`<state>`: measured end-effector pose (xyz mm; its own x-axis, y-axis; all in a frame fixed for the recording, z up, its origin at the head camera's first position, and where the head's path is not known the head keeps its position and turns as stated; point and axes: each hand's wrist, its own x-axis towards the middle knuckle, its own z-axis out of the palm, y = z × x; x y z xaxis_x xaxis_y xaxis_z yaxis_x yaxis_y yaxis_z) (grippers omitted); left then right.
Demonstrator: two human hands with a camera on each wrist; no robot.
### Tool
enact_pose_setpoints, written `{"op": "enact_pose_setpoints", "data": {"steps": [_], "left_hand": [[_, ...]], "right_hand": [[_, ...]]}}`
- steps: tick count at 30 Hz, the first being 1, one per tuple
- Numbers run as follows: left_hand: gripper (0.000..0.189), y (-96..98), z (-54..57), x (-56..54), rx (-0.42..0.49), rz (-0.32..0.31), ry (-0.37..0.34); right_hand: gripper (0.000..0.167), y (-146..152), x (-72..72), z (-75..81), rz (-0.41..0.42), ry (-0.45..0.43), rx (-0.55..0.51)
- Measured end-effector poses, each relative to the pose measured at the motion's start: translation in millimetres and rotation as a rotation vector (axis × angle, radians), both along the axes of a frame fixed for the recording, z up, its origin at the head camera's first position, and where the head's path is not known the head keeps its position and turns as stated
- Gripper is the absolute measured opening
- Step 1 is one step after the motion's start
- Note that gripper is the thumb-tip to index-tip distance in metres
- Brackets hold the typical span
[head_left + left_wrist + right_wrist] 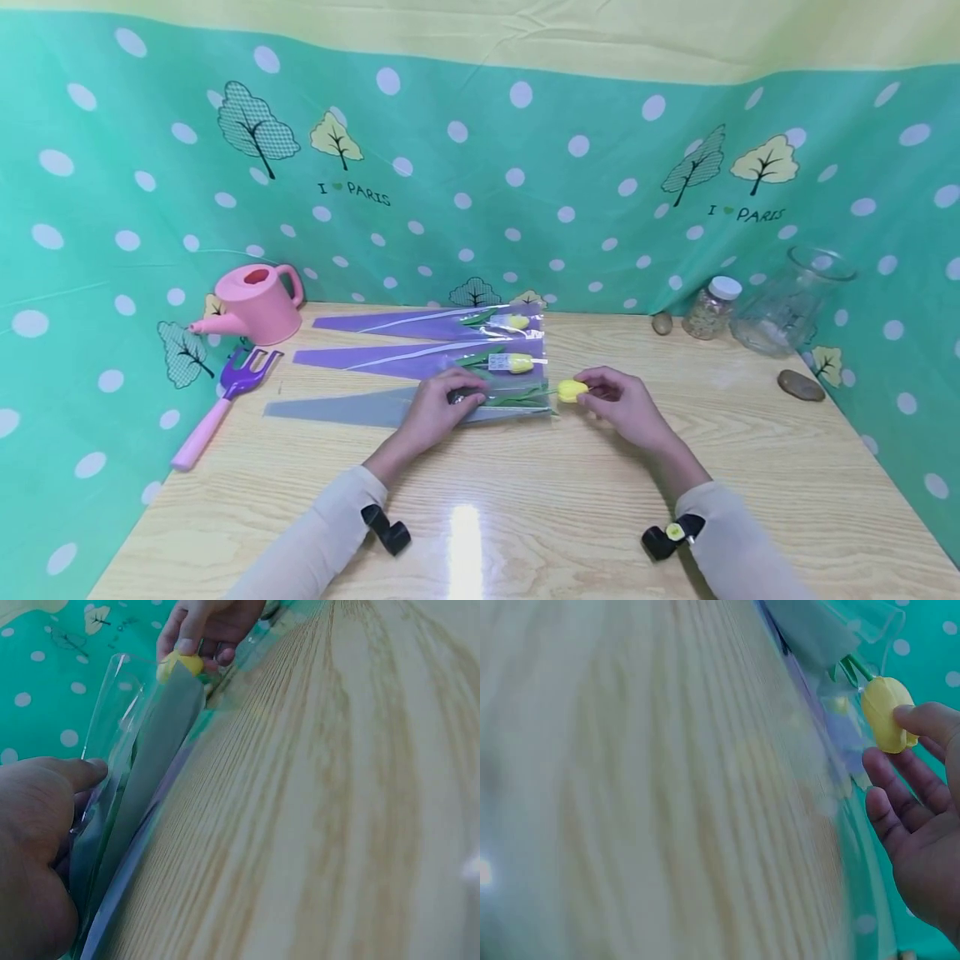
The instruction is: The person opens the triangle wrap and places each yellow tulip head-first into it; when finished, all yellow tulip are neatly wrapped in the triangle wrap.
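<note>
My right hand [621,404] pinches the bloom of a yellow artificial tulip [572,391] between thumb and fingers. Its green stem and leaves run leftward into the wide mouth of a grey flower sleeve [330,409] with a clear front. My left hand [442,408] grips that sleeve near its middle, thumb on the clear film in the left wrist view. There the sleeve's mouth gapes, the grey back [161,727] standing apart from the film. In the right wrist view the bloom [885,709] sits just outside the mouth, under the thumb.
Behind lie two purple sleeves [360,322] [345,358], each holding a yellow tulip. At left are a pink watering can [258,304] and a purple-and-pink hand fork [217,417]. At right stand a white-lidded jar [708,310] and a glass vase [780,308], near two stones [800,385] [662,323].
</note>
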<state>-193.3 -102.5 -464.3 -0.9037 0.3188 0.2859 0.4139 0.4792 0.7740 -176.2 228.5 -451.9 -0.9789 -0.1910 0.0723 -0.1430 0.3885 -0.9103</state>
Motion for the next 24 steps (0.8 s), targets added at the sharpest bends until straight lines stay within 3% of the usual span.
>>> {"op": "enact_pose_setpoints", "data": {"steps": [10, 17, 24], "left_hand": [[0.022, -1.9, 1.9, 1.4, -0.010, -0.021, 0.010], [0.022, -1.7, -0.2, 1.1, -0.011, -0.036, 0.034], [0.021, -2.9, -0.4, -0.5, -0.014, -0.041, 0.043]], "right_hand": [[0.033, -17.8, 4.0, -3.0, 0.027, -0.032, -0.077], [0.038, -23.2, 2.0, -9.5, 0.088, -0.094, -0.150], [0.042, -22.5, -1.2, -7.1, 0.108, -0.122, -0.085]]}}
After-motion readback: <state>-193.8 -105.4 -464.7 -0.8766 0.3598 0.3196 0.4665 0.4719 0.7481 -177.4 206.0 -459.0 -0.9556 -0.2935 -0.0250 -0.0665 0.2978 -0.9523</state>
